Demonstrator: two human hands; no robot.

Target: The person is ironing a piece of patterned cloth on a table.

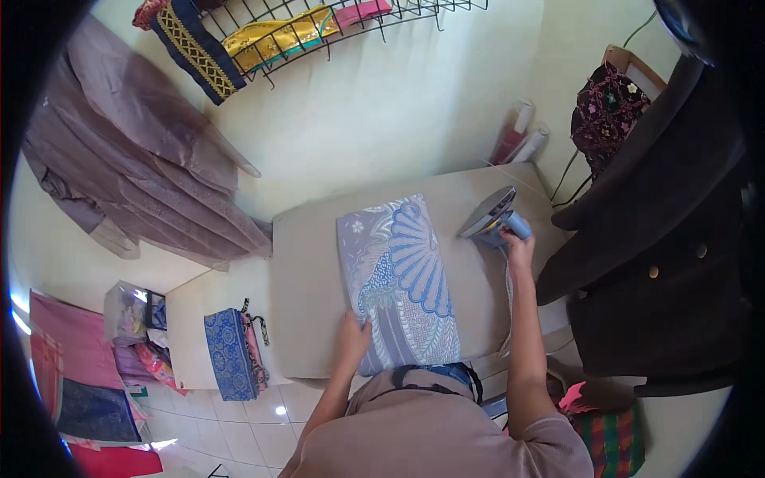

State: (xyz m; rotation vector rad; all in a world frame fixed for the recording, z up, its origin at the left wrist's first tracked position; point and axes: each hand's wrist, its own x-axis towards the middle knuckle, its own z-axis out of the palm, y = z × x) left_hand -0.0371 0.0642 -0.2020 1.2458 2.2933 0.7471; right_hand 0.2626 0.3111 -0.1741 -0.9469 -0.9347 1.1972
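Observation:
A folded batik cloth [406,281], grey-blue with a fan-shaped blue motif, lies on a padded ironing surface [305,287] covered in beige. At the cloth's lower left edge is my left hand [357,334], its fingers touching the fabric; whether they pinch it is hard to tell. To the right of the cloth, my right hand [517,242] grips the blue handle of an electric iron [493,218]. The iron is tilted, its metal soleplate turned up and to the left, apart from the cloth. Its pale cord hangs down beside my right forearm.
A dark buttoned coat [651,239] hangs close on the right. Sheer mauve garments [161,161] hang at the left. Wrapped rolls [523,140] stand behind the padded surface. A wire rack [358,21] with cloths is above. Folded blue cloth [230,352] lies left.

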